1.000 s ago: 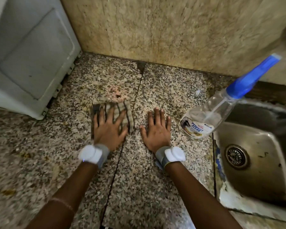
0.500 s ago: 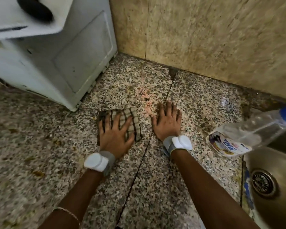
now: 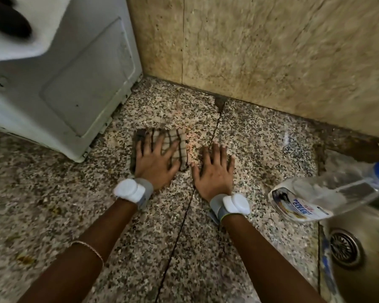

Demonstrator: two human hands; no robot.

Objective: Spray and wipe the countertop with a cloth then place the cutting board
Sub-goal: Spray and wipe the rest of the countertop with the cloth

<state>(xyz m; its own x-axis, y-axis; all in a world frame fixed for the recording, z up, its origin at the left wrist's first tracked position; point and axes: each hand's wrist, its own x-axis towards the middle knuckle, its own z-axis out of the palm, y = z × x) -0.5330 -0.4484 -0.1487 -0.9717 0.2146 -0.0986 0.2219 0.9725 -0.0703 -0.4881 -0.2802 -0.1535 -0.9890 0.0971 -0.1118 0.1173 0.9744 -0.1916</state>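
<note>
Cloth [image 3: 173,141], checked in brown and beige, lies flat on the speckled granite countertop [image 3: 260,138], just left of the dark seam [image 3: 184,215] between two slabs. The left hand [image 3: 155,162] presses on it palm down with fingers straight and spread. It hides the cloth's near half, so only the far edge and right side show.

The right hand [image 3: 213,171] lies flat on bare stone across the seam, fingers straight and close together and holding nothing. Its thumb ends just beside the cloth's near corner, but blur hides whether they touch. Each wrist carries a grey band with a white puck [image 3: 130,190], and a thin bracelet [image 3: 90,248] circles the left forearm.

To the right, a clear spray bottle [image 3: 315,197] lies tilted at the rim of a steel sink [image 3: 359,281]. Its blue head is cut off by the frame edge and its label is too smeared to read. Only the sink's left part, with the drain [image 3: 345,248], is in view. A white appliance [image 3: 64,84] stands at the left with its top cropped, and a dark shape on it is too blurred to make out.
</note>
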